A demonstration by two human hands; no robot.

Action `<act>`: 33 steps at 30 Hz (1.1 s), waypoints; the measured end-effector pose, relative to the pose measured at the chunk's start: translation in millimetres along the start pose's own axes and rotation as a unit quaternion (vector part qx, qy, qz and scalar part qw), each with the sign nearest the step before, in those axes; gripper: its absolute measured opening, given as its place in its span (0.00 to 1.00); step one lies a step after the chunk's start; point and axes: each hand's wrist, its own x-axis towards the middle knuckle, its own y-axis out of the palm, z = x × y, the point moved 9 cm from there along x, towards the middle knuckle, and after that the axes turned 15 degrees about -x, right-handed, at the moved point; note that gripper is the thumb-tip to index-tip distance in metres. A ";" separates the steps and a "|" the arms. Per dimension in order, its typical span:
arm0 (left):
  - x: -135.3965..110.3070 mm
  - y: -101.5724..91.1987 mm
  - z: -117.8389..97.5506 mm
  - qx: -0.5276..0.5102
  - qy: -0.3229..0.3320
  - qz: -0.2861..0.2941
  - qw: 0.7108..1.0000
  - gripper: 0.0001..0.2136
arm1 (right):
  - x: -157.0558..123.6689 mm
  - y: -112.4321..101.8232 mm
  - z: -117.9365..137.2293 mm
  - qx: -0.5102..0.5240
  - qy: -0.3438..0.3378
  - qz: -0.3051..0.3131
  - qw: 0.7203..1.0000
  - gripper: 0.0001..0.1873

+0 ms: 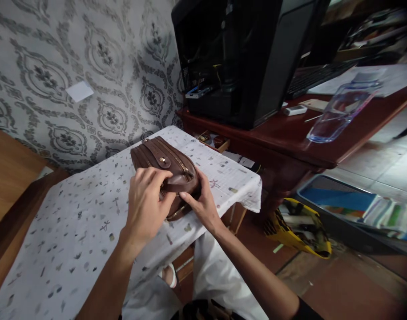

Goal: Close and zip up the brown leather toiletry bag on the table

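A brown leather bag (156, 153) with brass-coloured zippers and a snap-fastened strap lies on the cloth-covered table (79, 226). On its near left part, my left hand (146, 200) curls its fingers and thumb over the leather; the fingertips are partly hidden. My right hand (205, 206) holds the near right end, thumb on the front and fingers around the side. Between the two hands the end of the bag bulges up in a rounded fold. Whether the zippers are open cannot be made out.
A black computer case (230, 89) stands on the red-brown desk (310, 151), with a clear plastic bottle (343, 113) near its edge. Below are a yellow bag (292, 242) and a bin of books (350, 200). A patterned wall (103, 106) rises behind the table.
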 end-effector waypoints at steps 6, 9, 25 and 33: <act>3.5 11.3 -10.5 0.096 0.024 0.003 0.995 0.08 | -1.4 1.7 -2.7 -0.018 -0.018 -0.020 0.999 0.45; 3.7 21.3 -20.1 0.098 0.062 0.006 0.993 0.11 | -1.8 1.2 -4.6 -0.020 -0.015 -0.013 1.000 0.45; -15.1 35.8 -35.6 0.009 0.147 -0.082 0.986 0.10 | -4.1 0.7 -7.9 -0.011 0.000 -0.005 1.000 0.46; -21.6 44.4 -33.6 -0.007 0.143 -0.083 0.986 0.10 | -4.0 -0.4 -5.9 -0.007 -0.004 0.000 1.000 0.46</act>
